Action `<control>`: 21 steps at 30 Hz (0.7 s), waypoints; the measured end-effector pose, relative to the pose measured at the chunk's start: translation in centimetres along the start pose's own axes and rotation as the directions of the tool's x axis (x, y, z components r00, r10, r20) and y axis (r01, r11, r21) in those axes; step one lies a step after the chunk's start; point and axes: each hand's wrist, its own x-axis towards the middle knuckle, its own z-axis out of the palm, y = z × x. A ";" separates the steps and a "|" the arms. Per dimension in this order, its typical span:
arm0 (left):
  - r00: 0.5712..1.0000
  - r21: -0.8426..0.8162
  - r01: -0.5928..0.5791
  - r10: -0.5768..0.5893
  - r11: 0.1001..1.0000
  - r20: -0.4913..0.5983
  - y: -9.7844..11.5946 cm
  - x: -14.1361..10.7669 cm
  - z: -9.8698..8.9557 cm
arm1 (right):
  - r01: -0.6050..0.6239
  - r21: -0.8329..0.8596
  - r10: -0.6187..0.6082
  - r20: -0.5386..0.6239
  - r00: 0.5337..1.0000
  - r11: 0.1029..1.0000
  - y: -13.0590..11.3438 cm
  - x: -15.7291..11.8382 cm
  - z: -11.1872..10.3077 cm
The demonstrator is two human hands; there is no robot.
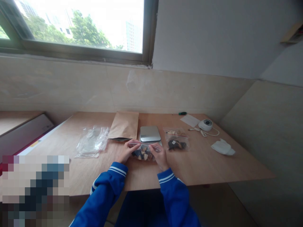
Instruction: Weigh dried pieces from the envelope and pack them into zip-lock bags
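Note:
A clear zip bag point(143, 153) with dark and pale chunky pieces inside is between my hands, near the front of the table. My left hand point(127, 150) pinches the bag's top edge at its left side. On the right, my right hand point(159, 155) grips the same edge, thumb pointing inward. Just behind the bag lies a flat kitchen scale point(150, 134) with a silver plate, its front partly hidden. A brown paper pouch point(125, 124) rests left of the scale, its dark mouth toward me. To the right are filled clear bags point(177, 145) holding dark and pale pieces.
Several flat clear plastic bags point(91, 142) lie at the left. Toward the back right are a green-handled screwdriver point(182, 113), a white paper point(190, 120) and a white dome camera point(205, 125) with its cable. A crumpled white item point(222, 147) sits farther right. A wall bounds the back.

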 end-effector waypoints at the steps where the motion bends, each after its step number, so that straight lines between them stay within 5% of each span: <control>1: 1.000 0.006 0.001 -0.001 1.000 -0.004 0.0 0.0 0.0 | 0.010 -0.013 -0.010 -0.007 1.000 1.000 0.0 0.0 0.0; 15: 1.000 0.072 0.001 0.000 0.997 -0.014 0.4 0.0 0.0 | -0.012 0.039 0.007 0.121 0.993 0.999 0.1 0.0 0.0; 21: 1.000 0.052 0.015 -0.015 0.999 -0.006 0.4 -0.1 0.2 | 0.056 -0.037 -0.054 0.061 0.997 0.998 -0.2 0.1 0.0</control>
